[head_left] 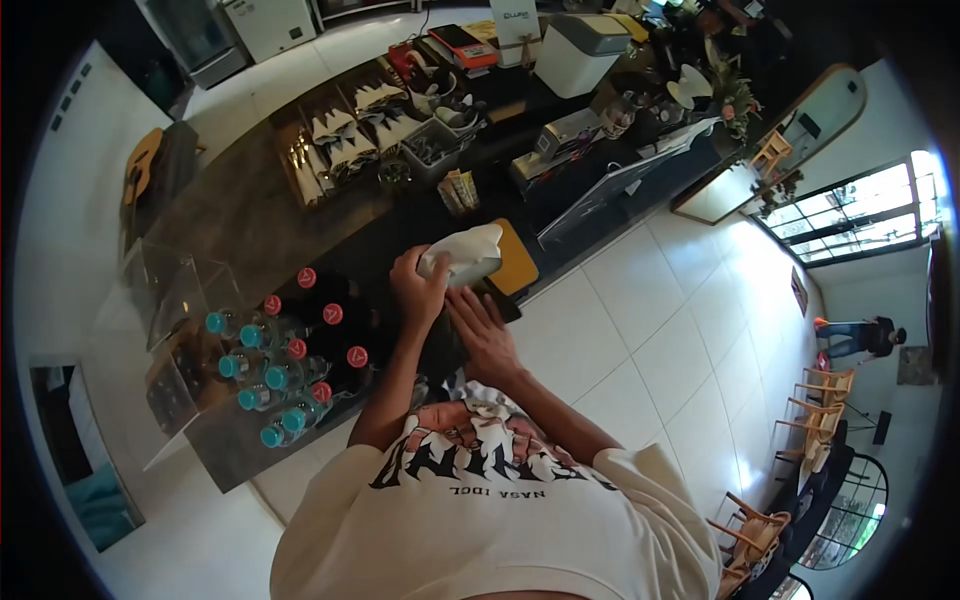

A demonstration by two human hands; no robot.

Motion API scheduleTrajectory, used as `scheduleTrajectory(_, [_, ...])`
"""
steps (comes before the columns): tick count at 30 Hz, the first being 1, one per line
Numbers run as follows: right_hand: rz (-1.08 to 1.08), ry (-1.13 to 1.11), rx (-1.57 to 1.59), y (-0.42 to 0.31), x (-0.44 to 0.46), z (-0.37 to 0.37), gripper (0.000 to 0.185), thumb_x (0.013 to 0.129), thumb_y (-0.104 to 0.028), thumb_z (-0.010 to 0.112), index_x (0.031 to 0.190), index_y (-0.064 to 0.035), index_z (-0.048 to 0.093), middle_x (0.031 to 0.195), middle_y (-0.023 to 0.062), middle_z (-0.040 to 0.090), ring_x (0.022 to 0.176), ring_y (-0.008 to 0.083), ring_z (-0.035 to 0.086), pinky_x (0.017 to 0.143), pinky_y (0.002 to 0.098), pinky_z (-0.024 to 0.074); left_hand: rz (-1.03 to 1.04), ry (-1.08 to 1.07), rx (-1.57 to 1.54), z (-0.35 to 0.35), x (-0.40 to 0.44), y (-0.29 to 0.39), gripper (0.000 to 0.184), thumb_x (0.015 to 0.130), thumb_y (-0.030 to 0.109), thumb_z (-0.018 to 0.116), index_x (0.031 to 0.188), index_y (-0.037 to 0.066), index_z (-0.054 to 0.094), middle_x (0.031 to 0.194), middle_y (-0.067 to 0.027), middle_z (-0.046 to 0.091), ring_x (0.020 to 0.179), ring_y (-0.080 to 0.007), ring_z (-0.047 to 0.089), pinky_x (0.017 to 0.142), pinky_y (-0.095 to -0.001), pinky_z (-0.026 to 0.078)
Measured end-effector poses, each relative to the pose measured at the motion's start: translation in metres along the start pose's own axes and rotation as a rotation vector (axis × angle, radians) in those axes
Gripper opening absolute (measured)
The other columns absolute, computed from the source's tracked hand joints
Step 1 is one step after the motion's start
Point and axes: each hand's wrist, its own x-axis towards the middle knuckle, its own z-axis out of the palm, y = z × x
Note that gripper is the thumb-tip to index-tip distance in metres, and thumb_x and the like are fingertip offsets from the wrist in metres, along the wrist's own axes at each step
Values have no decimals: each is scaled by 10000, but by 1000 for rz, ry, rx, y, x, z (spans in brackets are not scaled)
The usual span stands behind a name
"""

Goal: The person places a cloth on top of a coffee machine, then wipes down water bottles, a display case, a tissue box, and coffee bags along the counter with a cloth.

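Note:
A box of white tissues (473, 250) is held above the dark counter (365, 235). My left hand (421, 284) wraps round its near left side, fingers behind it and thumb in front. My right hand (484, 328) lies just below the box, fingers stretched and spread over a dark surface whose details I cannot make out. Beyond the box is a yellow-brown board (515, 258) on the counter edge. A small holder with packets (459, 191) stands behind the box.
Clear bottles with teal caps (283, 377) and dark bottles with red caps (333, 314) stand at the left. Cutlery trays (350, 138), a leaning framed board (625, 180) and a white bin (583, 54) are farther back. Wooden chairs (750, 530) and a person (868, 338) are at right.

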Motion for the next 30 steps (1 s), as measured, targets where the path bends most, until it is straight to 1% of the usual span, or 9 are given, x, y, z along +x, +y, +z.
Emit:
scheduleTrajectory(2, [92, 0, -75, 5, -7, -15, 892, 623, -15, 623, 1470, -74, 351, 1565, 114, 270, 1475, 282, 176, 1193, 488, 78, 175, -144, 184, -14, -3, 23, 409, 722, 285, 798, 1018, 43, 652, 937, -152, 651, 908, -360, 613, 778, -452, 479])
scheduleTrajectory(5, [344, 240, -153, 17, -13, -23, 884, 627, 25, 615, 1466, -104, 367, 1561, 119, 279, 1472, 299, 182, 1181, 517, 79, 313, -130, 466, -14, -6, 24, 561, 645, 329, 843, 1086, 62, 621, 1019, -118, 649, 961, -304, 610, 784, -456, 466])
scheduleTrajectory(8, [357, 175, -109, 9, -14, -21, 918, 595, 55, 600, 1468, -116, 371, 1567, 106, 272, 1476, 299, 169, 1179, 533, 61, 167, -294, 652, -11, -1, 29, 590, 628, 299, 841, 1124, 104, 587, 1010, -79, 625, 991, -271, 586, 781, -447, 441])
scheduleTrajectory(11, [280, 68, -69, -9, -10, -17, 940, 571, 67, 585, 1466, -128, 375, 1569, 82, 272, 1480, 291, 160, 1182, 537, 50, 189, -292, 735, -3, 4, 25, 527, 612, 275, 836, 1057, 111, 605, 936, -67, 611, 939, -272, 589, 746, -444, 435])
scheduleTrajectory(16, [336, 97, 9, -12, -5, -20, 956, 566, 58, 593, 1471, -157, 373, 1570, 53, 277, 1481, 272, 161, 1187, 536, 36, 186, -289, 737, 3, 5, 23, 475, 602, 269, 833, 997, 121, 615, 931, -52, 611, 929, -270, 590, 734, -437, 431])
scheduleTrajectory(18, [291, -29, -124, -6, -7, -27, 941, 592, 39, 623, 1474, -171, 372, 1572, 54, 274, 1480, 265, 167, 1186, 536, 44, 161, -311, 751, -1, 4, 26, 498, 595, 285, 840, 1007, 124, 612, 941, -51, 614, 937, -266, 586, 749, -441, 425])
scheduleTrajectory(22, [450, 256, -113, 16, 1, -15, 906, 638, 20, 630, 1482, -169, 360, 1576, 84, 258, 1478, 298, 158, 1188, 520, 59, 216, -277, 723, -1, 3, 23, 526, 593, 301, 846, 1028, 124, 608, 950, -48, 614, 952, -260, 581, 783, -438, 417])
scheduleTrajectory(27, [224, 146, 136, -13, -16, 13, 1030, 512, 77, 532, 1498, -117, 308, 1598, 98, 194, 1489, 296, 106, 1192, 506, 63, 235, -267, 617, -4, 2, 17, 656, 597, 317, 852, 1163, 127, 581, 1057, -62, 631, 1073, -272, 564, 901, -467, 389])
scheduleTrajectory(30, [248, 62, 16, 8, -26, -10, 1000, 527, 80, 520, 1489, -110, 326, 1595, 99, 205, 1487, 298, 115, 1193, 499, 68, 220, -277, 646, -4, 0, 24, 697, 594, 313, 856, 1198, 122, 566, 1089, -73, 627, 1099, -282, 557, 932, -461, 370])
